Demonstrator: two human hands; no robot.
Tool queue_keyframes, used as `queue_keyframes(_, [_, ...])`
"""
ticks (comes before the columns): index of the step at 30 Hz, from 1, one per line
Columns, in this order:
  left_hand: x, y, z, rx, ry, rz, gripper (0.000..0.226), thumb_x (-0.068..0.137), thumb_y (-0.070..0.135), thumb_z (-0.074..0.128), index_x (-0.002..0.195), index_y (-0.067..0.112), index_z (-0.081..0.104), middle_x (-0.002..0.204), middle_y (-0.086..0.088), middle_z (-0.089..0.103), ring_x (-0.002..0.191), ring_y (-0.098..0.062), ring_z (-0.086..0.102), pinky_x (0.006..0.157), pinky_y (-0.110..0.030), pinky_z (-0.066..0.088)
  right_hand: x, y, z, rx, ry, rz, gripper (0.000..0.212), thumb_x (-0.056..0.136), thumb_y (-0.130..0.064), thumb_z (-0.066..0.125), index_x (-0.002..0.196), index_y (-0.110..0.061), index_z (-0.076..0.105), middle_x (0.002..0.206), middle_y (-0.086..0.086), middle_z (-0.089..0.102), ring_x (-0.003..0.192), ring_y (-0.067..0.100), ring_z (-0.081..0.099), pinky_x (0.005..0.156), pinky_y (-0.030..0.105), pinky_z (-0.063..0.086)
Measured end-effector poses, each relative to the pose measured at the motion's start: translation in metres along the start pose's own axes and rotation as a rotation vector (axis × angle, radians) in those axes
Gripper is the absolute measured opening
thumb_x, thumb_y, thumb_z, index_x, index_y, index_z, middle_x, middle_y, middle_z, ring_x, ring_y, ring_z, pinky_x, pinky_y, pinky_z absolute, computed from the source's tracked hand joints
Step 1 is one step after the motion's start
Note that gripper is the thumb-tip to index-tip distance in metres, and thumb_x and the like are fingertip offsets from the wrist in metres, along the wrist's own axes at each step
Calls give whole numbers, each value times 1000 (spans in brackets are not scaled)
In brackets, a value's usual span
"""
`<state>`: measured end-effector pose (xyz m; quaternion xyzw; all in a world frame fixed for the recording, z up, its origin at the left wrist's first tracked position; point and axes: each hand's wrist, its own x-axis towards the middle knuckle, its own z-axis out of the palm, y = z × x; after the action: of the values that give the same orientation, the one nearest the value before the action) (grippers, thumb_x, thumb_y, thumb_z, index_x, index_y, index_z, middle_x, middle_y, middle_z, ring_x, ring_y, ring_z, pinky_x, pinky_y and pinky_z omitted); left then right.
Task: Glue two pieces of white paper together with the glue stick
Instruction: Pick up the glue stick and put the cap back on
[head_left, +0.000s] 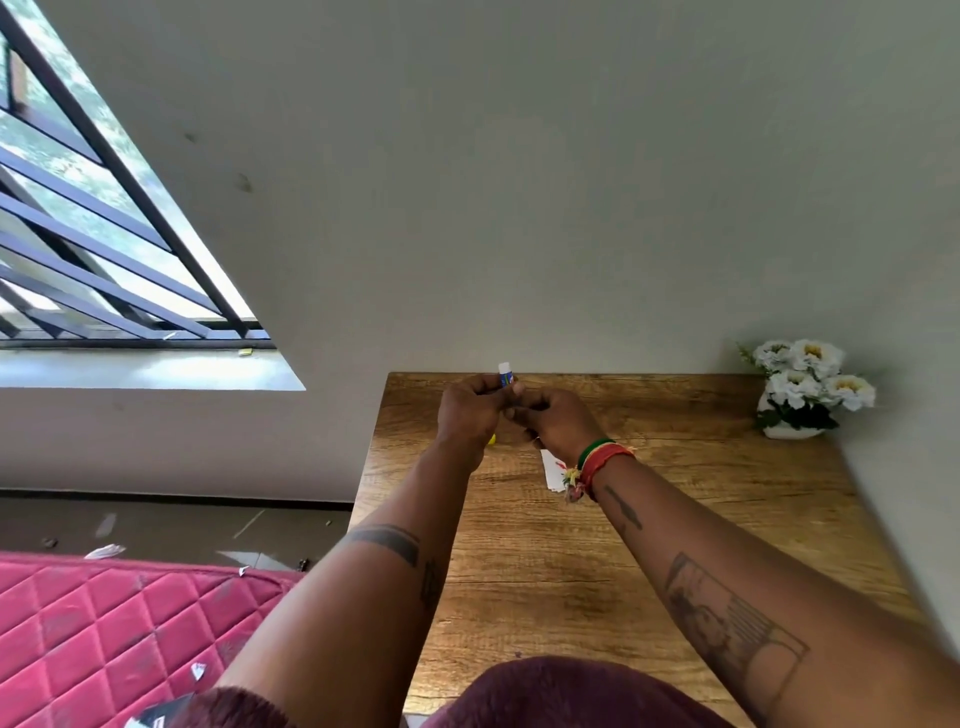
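Both hands meet above the far part of the wooden table (675, 519). My left hand (470, 410) grips a small glue stick (505, 375), whose blue body and white end poke up above the fingers. My right hand (558, 418) is closed right beside it, fingertips touching the left hand near the stick. I cannot tell what the right fingers pinch. A small yellow thing (492, 439) shows under the left hand. White paper (551, 470) with a red mark lies on the table, mostly hidden by my right wrist.
A white pot of white flowers (802, 387) stands at the table's far right corner against the wall. A red quilted mattress (104, 634) lies on the floor to the left, with paper scraps on it. A barred window (93, 234) is at the upper left.
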<state>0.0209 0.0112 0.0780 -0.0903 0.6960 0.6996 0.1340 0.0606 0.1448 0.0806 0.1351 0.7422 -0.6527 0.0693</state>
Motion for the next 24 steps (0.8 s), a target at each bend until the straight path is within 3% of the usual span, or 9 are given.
queue_keyframes(4, [2, -2, 1, 6, 2, -15, 11, 81, 16, 86, 88, 20, 78, 76, 12, 79, 67, 3, 72, 54, -11, 52, 3, 4, 3, 27, -34, 72, 7, 95, -13, 69, 96, -19, 73, 76, -4, 72, 55, 6, 69, 49, 23, 44])
queue_keyframes(6, [2, -6, 0, 2, 5, -24, 11, 83, 14, 85, 86, 21, 78, 75, 12, 78, 67, 3, 72, 53, -11, 51, 6, 8, 5, -14, -49, 83, 10, 97, -15, 66, 104, -16, 74, 82, 1, 72, 64, 15, 67, 52, 24, 47])
queue_keyframes(8, [2, -10, -2, -4, 13, -34, 12, 83, 14, 85, 86, 22, 77, 75, 12, 79, 68, 3, 72, 53, -10, 51, 9, 12, 8, -71, -28, 55, 9, 95, -15, 69, 99, -12, 76, 76, 2, 70, 65, 19, 61, 53, 26, 45])
queue_keyframes(11, [3, -14, -6, 18, 11, -44, 13, 82, 15, 86, 90, 22, 78, 79, 10, 80, 72, 1, 74, 56, -11, 53, 13, 17, 14, -116, 4, 29, 9, 92, -15, 72, 86, -17, 78, 69, 3, 69, 59, 18, 55, 54, 29, 43])
queue_keyframes(16, [10, -30, -21, 140, 80, -36, 12, 83, 16, 85, 85, 25, 78, 74, 11, 78, 67, 4, 71, 52, -10, 49, 22, 28, 24, -203, -137, 106, 24, 91, -9, 69, 108, -25, 68, 88, 1, 74, 60, 8, 61, 49, 21, 46])
queue_keyframes(20, [14, -61, -39, 395, 93, -79, 12, 82, 25, 86, 92, 25, 79, 79, 11, 75, 71, -5, 65, 62, -24, 47, 36, 46, 28, -435, -22, 111, 17, 90, -20, 74, 106, -18, 69, 103, 2, 71, 92, 18, 68, 76, 32, 55])
queue_keyframes(24, [22, -83, -50, 459, 127, -121, 14, 80, 24, 88, 92, 24, 80, 74, 13, 73, 66, -4, 64, 56, -21, 44, 50, 60, 34, -532, 21, 103, 20, 84, -23, 81, 99, -22, 67, 92, -6, 65, 89, 16, 63, 75, 28, 47])
